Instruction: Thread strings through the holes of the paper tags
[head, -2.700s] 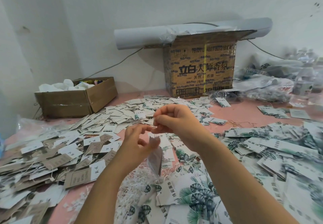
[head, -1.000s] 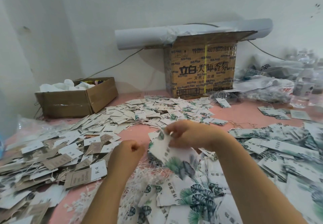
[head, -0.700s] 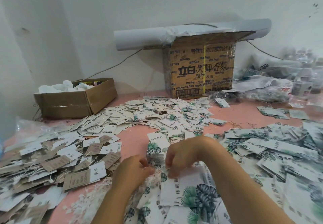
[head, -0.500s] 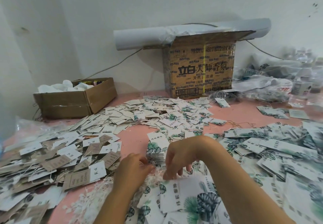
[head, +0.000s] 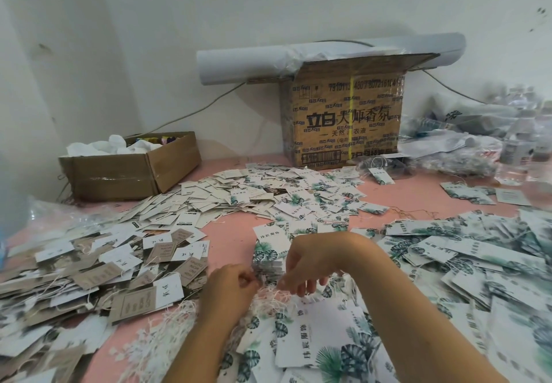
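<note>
Both hands work low over a tangle of white strings (head: 268, 296) that lies on the pink surface (head: 233, 233) in front of the person. The left hand (head: 230, 288) is curled, its fingers pinched together at the edge of the tangle; whether a string sits between them cannot be told. The right hand (head: 310, 260) reaches down from the other side, its fingers (head: 301, 285) narrowly spread and dipping into the strings, with nothing clearly gripped. Just behind the hands stands a small neat stack of leaf-printed tags (head: 268, 248). A larger leaf-printed tag (head: 322, 338) lies flat just below the right hand, among many loose ones. Brown and white tags (head: 134, 302) with strings cover the surface to the left, and more leaf-printed tags spread to the right and behind. At the wall stand a printed cardboard box (head: 346, 119) with a pale roll (head: 245, 63) across its top, and a low open carton (head: 131, 170) to the left.
</note>
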Motion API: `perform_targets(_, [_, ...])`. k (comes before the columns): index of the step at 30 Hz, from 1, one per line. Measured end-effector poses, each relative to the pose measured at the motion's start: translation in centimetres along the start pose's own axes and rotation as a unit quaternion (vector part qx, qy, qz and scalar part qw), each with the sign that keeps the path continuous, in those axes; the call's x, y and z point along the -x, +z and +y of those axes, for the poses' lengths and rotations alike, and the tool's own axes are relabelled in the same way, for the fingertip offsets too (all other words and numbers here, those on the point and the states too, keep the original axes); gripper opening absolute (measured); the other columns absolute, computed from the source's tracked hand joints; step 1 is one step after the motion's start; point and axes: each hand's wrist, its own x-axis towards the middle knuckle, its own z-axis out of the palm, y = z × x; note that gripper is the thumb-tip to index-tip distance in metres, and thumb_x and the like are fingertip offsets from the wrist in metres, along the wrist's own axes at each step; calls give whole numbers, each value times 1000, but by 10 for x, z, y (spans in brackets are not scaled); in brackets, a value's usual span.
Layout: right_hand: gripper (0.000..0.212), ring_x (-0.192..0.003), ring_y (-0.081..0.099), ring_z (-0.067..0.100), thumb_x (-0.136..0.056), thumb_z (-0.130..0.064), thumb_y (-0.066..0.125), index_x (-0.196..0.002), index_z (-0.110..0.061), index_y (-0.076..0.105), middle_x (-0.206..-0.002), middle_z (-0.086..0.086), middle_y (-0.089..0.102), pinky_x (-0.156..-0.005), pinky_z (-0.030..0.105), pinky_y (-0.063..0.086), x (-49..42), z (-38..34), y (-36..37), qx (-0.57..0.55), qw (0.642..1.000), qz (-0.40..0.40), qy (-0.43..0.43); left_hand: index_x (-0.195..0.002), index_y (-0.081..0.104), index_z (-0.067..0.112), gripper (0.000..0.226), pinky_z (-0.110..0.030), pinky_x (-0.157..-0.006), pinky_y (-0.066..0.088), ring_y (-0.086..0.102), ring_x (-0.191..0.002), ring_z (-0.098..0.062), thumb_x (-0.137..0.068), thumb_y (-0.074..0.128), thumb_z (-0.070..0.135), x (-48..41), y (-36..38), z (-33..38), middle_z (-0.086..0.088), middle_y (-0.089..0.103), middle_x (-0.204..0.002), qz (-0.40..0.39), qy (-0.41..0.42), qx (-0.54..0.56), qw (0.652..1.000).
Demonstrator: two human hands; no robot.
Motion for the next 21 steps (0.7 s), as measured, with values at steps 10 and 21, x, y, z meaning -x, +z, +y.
perform_targets(10, [35, -62, 58, 7, -86, -28, 64, -118, -17, 55, -89, 1, 66, -53, 18, 45, -24, 5, 9, -52, 986, 147, -51, -65, 69, 25, 22, -24, -69, 46, 56, -68, -11, -81, 68, 11, -6, -25, 10, 3, 66, -70, -107, -4, 231, 967])
perform_targets(21, [6, -48, 49, 1, -82, -17, 67, -77, -15, 70, -59, -7, 58, -49, 15, 43, -25, 5, 6, -72, 967, 220, -107, -82, 63, 18, 10, -8, -50, 35, 45, -51, 4, -91, 58, 17, -4, -39, 31, 15, 60, -64, -112, 57, 249, 960])
